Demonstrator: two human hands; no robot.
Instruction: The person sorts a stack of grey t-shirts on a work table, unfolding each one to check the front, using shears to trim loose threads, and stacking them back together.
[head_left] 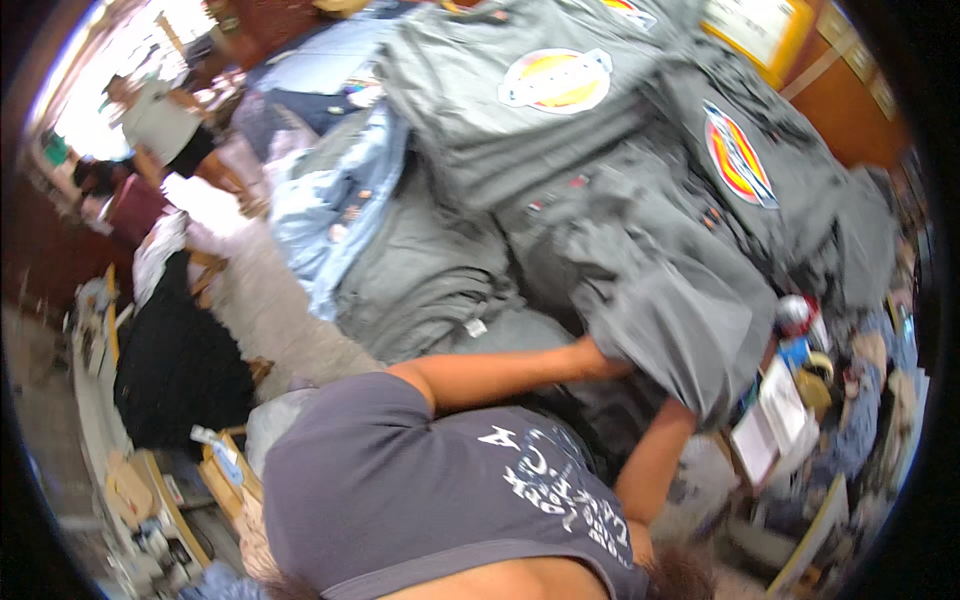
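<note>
A loose grey shirt (pixel 690 310) is raised and bunched in front of me, its lower folds draped over both of my hands. My left hand (pixel 600 358) grips the shirt's near left edge, with the fingertips lost behind the cloth. At the lower right edge, my right hand (pixel 681 410) reaches up under the same fabric; its fingers are hidden. Just beyond lies a heap of grey shirts. One grey T-shirt (pixel 450 120) with an oval orange-and-yellow print is spread on top, and another printed grey T-shirt (pixel 810 200) hangs over the right side.
Light blue shirts (pixel 340 190) lie left of the heap. A black cloth (pixel 180 360) drapes at the left, beside wooden stools. At right, an open white box (pixel 772 420) and tape rolls sit among clutter. Another person (pixel 165 125) stands far left; a yellow-framed picture (pixel 760 35) is behind.
</note>
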